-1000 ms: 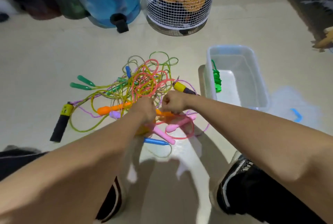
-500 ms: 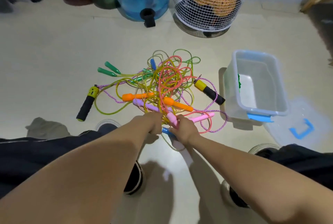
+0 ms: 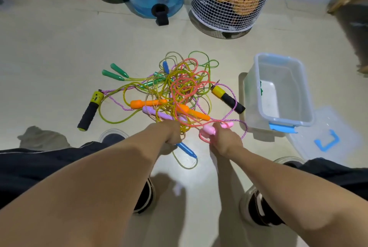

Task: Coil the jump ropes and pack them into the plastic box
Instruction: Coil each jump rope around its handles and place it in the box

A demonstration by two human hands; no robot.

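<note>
Head view: right hand (image 3: 225, 141) curled around the pink handles (image 3: 209, 131), long axis toward 2 o'clock; left hand (image 3: 171, 133) closed among cords, grip contents not clear. Tangled jump ropes (image 3: 179, 91) at 12 o'clock from both hands, plastic box (image 3: 307, 99) at 2 o'clock, nearer the right hand.
</note>
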